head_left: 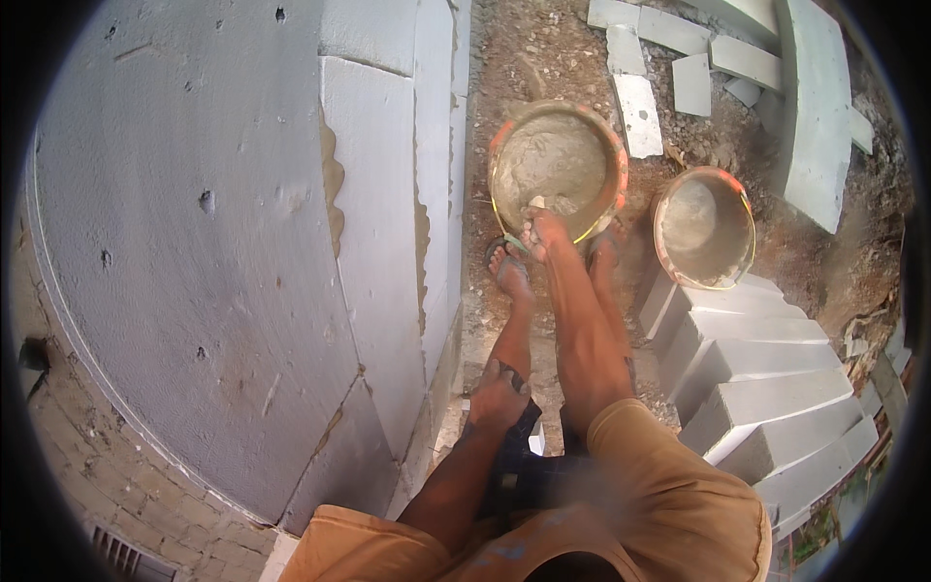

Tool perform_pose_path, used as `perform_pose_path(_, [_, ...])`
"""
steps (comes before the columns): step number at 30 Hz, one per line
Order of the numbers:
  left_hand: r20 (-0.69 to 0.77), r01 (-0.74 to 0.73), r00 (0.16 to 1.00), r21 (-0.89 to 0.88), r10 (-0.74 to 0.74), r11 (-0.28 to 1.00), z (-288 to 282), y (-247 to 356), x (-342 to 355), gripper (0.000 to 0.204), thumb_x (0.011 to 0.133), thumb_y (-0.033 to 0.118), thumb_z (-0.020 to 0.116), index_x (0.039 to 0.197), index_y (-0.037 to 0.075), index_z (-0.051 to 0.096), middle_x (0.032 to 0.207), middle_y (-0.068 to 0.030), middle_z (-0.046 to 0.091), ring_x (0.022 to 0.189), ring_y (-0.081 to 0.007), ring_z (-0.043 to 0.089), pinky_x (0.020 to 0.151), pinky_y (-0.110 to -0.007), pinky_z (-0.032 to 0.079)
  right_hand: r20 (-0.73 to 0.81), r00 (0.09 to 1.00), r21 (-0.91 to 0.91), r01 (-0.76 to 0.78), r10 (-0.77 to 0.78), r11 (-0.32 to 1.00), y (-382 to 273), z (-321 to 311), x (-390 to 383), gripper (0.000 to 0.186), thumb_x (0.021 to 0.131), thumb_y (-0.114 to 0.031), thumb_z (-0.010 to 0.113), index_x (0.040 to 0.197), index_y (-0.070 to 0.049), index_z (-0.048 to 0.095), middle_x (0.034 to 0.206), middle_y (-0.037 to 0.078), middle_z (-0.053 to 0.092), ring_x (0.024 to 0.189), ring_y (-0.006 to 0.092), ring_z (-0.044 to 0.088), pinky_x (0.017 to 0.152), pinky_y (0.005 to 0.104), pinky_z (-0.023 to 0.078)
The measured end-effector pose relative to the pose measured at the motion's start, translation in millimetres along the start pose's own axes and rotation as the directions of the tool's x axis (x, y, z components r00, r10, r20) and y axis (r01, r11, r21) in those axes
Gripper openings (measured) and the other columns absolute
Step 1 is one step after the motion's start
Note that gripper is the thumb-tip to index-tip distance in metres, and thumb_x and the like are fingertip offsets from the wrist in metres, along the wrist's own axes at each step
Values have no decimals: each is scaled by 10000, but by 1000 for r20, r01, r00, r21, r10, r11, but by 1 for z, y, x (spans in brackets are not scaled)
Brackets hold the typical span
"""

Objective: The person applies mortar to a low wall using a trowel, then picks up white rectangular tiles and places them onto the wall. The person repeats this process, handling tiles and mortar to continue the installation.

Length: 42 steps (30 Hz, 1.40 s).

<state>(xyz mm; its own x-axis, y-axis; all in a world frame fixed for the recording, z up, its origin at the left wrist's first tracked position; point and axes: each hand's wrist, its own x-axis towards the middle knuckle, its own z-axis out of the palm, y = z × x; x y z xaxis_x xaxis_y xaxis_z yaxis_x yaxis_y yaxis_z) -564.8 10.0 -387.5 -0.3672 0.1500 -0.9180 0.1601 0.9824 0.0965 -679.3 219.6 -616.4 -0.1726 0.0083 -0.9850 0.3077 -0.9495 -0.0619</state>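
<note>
My right hand (545, 231) reaches over the near rim of a large orange-rimmed bucket (622, 160). Its fingers are closed round a tool with a pale handle end (536, 202); whatever lies beyond the fist is hidden. Wet grey-brown mortar (553, 155) fills much of this bucket, and a yellow handle hangs at its near side. My left hand (497, 400) rests on my left knee with nothing in it, its fingers laid over the leg. Both feet stand close to the bucket's near side, the left in a sandal (495, 254).
A wall of pale blocks (242, 242) rises on the left, with mortar squeezed from its joints. To the right stands a smaller bucket (669, 247) with mortar residue. Nearer lies a row of white blocks (776, 361). Broken block pieces (638, 114) and a long slab (817, 107) lie far right.
</note>
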Motion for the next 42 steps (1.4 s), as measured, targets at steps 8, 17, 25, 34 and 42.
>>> perform_pose_path(8, [-7, -17, 1000, 65, 18, 998, 2, 5, 0, 501, 883, 367, 667, 1247, 24, 646, 1487, -231, 477, 1292, -357, 547, 1069, -455, 466, 467, 884, 811, -419, -20, 408, -105, -30, -35, 144, 984, -181, 520, 920, -52, 510, 729, 40, 532, 546, 112, 525, 400, 182, 429])
perform_pose_path(17, [47, 48, 998, 12, -48, 999, 2, 5, 4, 534, 880, 402, 662, 1293, 66, 631, 1541, -183, 424, 1388, -333, 458, 1128, -446, 411, 129, 951, -984, 88, -281, -155, -134, -37, -12, 352, 976, -210, 414, 1047, 10, 680, 882, 188, 717, 714, 268, 684, 626, 402, 524])
perform_pose_path(25, [-16, 30, 999, -8, -31, 1000, 23, -1, 3, 591, 867, 418, 683, 1313, 40, 601, 1518, -200, 441, 1381, -334, 460, 1115, -457, 412, 803, 589, -70, -54, -89, -996, -175, -9, -131, 177, 862, -149, 593, 977, -78, 707, 795, 100, 676, 800, 222, 687, 637, 391, 516])
perform_pose_path(34, [-22, 26, 999, -32, -27, 999, 30, -1, 1, 514, 878, 412, 652, 1210, 20, 667, 1402, -193, 501, 1340, -331, 472, 1106, -465, 414, 524, 713, -642, -28, -465, -767, -99, -65, -3, 240, 959, -120, 518, 1136, -28, 650, 962, 191, 716, 830, 260, 726, 673, 373, 571])
perform_pose_path(42, [-35, 29, 999, -20, -30, 999, 30, 0, -5, 517, 883, 400, 648, 1241, 27, 648, 1384, -172, 512, 1296, -345, 508, 1090, -461, 433, 135, 889, -987, 83, -437, -137, -42, -74, -21, 402, 883, -219, 594, 1175, 56, 606, 1005, 273, 718, 988, 372, 715, 789, 447, 573])
